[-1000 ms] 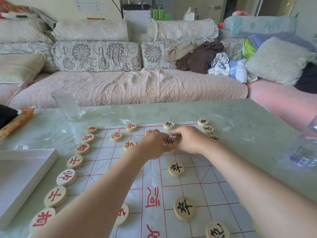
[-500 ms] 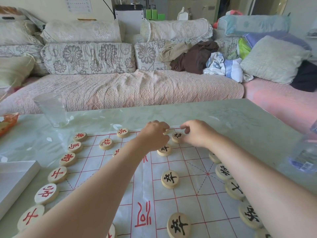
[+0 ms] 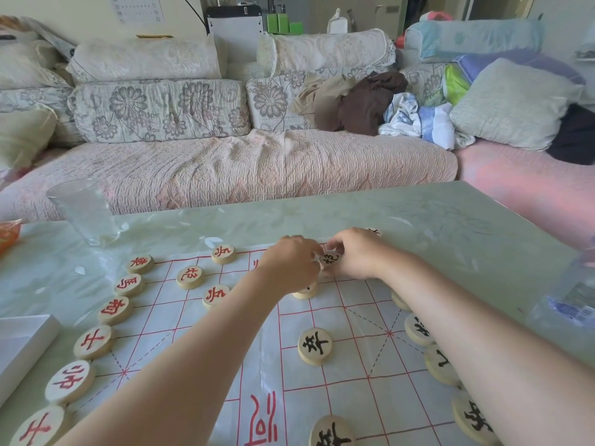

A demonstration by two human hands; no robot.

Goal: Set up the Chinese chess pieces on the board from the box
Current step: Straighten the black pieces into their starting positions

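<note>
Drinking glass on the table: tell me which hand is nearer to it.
Left. The left hand is right of the drinking glass; the right hand is farther right, past the left.

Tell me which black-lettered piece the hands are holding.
The black-lettered piece at the board's far edge: the left hand and right hand pinch it; no other is held.
</note>
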